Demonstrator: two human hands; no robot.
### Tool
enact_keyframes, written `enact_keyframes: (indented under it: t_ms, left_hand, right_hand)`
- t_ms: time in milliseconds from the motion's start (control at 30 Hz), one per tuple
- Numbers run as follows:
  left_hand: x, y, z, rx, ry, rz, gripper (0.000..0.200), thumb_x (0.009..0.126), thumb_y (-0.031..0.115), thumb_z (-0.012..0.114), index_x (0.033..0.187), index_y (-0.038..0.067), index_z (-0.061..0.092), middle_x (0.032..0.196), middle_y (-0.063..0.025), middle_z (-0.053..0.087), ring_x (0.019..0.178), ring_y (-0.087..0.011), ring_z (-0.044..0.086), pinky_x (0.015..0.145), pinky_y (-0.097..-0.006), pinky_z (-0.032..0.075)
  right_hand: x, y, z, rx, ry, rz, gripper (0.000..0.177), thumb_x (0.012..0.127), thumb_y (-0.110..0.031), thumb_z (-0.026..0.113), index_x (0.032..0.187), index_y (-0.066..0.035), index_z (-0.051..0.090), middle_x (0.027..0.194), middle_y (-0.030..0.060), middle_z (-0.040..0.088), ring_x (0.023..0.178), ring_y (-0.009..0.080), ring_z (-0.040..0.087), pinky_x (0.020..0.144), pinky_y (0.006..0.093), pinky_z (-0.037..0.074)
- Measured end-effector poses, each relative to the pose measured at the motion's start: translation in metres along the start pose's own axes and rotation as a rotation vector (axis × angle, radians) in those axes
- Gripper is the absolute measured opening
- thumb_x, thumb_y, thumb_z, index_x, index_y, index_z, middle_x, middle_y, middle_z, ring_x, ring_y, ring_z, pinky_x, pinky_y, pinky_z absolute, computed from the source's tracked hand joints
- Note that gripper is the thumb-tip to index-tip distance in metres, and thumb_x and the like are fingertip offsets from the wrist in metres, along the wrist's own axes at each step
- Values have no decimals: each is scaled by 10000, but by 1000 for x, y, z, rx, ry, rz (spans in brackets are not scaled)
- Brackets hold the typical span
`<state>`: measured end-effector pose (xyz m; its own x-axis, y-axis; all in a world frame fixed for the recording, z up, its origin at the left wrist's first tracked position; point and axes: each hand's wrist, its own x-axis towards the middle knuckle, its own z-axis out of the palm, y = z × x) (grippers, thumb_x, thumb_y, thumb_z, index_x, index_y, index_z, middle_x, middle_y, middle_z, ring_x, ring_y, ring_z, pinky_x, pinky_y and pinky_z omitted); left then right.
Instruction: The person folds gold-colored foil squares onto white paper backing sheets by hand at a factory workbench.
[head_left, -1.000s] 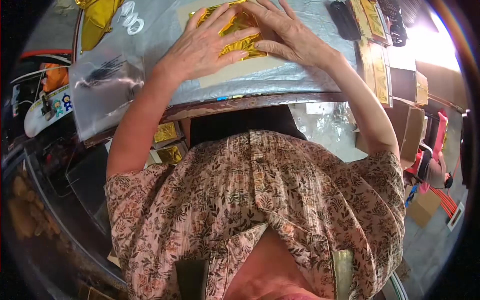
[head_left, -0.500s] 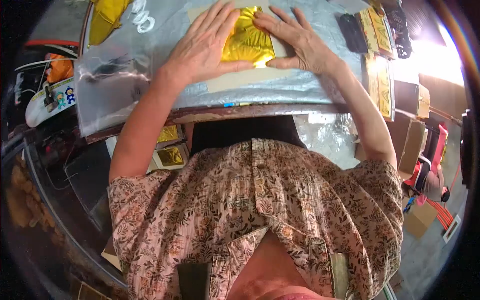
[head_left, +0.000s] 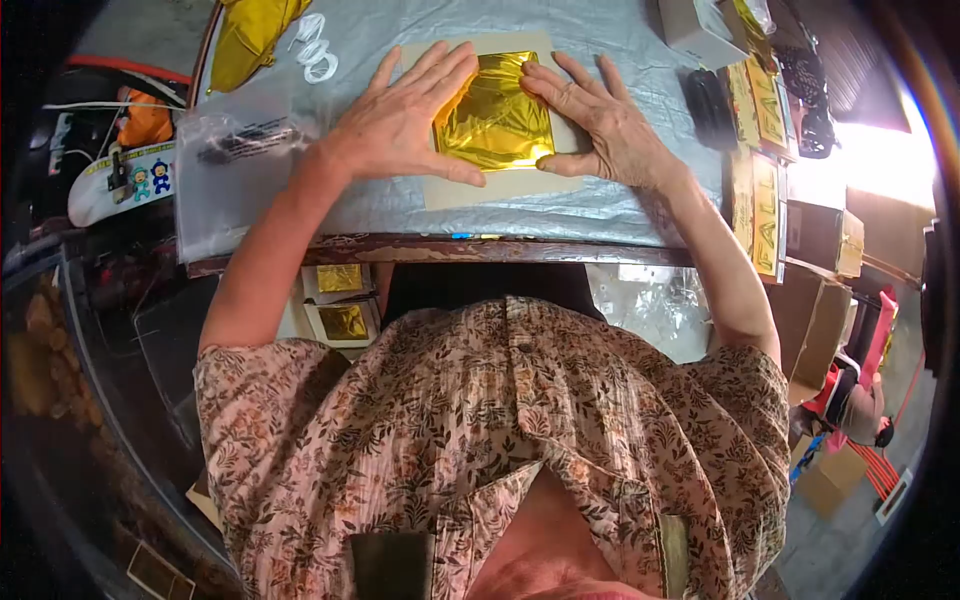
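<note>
A square packet in shiny gold foil (head_left: 495, 115) lies on a beige card sheet (head_left: 455, 192) at the table's far middle. My left hand (head_left: 405, 118) rests along its left side, fingers stretched out and thumb pointing toward the lower edge. On the other side, my right hand (head_left: 605, 125) has its fingers spread, with fingertips at the packet's upper right and the thumb by its lower right corner. Both hands are open and touch the foil's edges without wrapping round it. Whatever the foil covers is hidden.
A clear plastic bag (head_left: 235, 185) lies at the left. Behind it are white ring-shaped loops (head_left: 318, 62) and gold foil (head_left: 245, 45). Yellow-printed boxes (head_left: 757, 215) line the right edge, beside a black object (head_left: 710, 108). Another person (head_left: 865, 405) is at far right.
The view has shifted, so the table sits lower in frame. My left thumb has drawn back from my right thumb, baring more of the packet's lower edge. The foil looks flatter and squarer.
</note>
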<state>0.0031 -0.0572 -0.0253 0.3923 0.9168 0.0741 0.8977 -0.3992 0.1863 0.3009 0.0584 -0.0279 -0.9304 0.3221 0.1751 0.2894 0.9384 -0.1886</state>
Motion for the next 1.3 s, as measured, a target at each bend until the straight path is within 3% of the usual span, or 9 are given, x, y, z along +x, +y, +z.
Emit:
enact_keyframes:
  t_ms: [200,500,600,667,700,933,1033,1100,1300]
  left_hand:
    - [31,11,12,197,226,47,1068,919,813,439,1619,26,263,1691,-156,254,1568,-295,238,1296,-520,122]
    - [29,18,26,8,141,31,1010,934,716,552,1633,55,245,1697,-113,262,1567,-291,237,1293,-493,162]
    - [32,18,29,25,139,26,995,938,707,552,1628,50,265,1696,-121,263,1571,-285,228,1292,-487,157]
    - [36,15,32,39,140,18,1019,928,747,508,1622,40,273,1692,-124,270,1573,-274,218,1294,-475,147]
    - [37,15,35,56,135,12,1048,918,788,464,1617,29,281,1688,-128,277,1576,-263,208,1296,-462,136]
    - [59,17,52,35,164,-12,1041,921,799,442,1618,43,287,1690,-121,274,1577,-250,204,1295,-464,126]
    - [69,23,53,11,161,-43,1040,921,798,442,1617,41,288,1693,-117,268,1577,-247,201,1297,-458,118]
    - [74,25,53,61,127,-49,1046,928,809,419,1634,57,248,1703,-106,243,1582,-242,188,1302,-439,120]
    - [77,31,55,-15,162,-52,1073,913,838,408,1638,66,237,1704,-104,239,1584,-235,176,1310,-431,93]
  right_hand:
    - [3,-3,5,1,2,10,1014,811,-675,712,1629,-219,323,1669,25,351,1568,311,245,1270,622,90]
    - [8,-3,6,114,26,24,961,819,-567,775,1607,-187,377,1647,35,395,1568,312,248,1261,640,75]
    - [8,-2,6,198,88,87,757,886,-440,778,1516,-117,511,1516,127,556,1481,335,423,1234,586,252]
    - [12,-5,3,610,290,596,567,919,-271,745,1428,-70,595,1347,177,676,1294,338,621,1110,474,466]
    - [11,-11,0,456,290,642,416,944,-81,644,1356,-21,636,1213,188,738,1065,326,737,932,358,572]
    - [37,9,6,153,69,740,279,931,-170,668,1062,72,710,959,168,770,824,249,746,761,372,576]
    - [35,34,1,350,-6,815,315,933,-239,688,952,74,708,871,129,749,731,199,698,690,365,562]
    - [38,30,-24,909,-39,1025,324,941,-268,705,938,56,727,852,97,731,710,157,666,665,340,554]
    - [31,24,-30,1068,-36,1016,352,894,-245,795,1026,78,751,863,93,731,687,150,673,682,304,575]
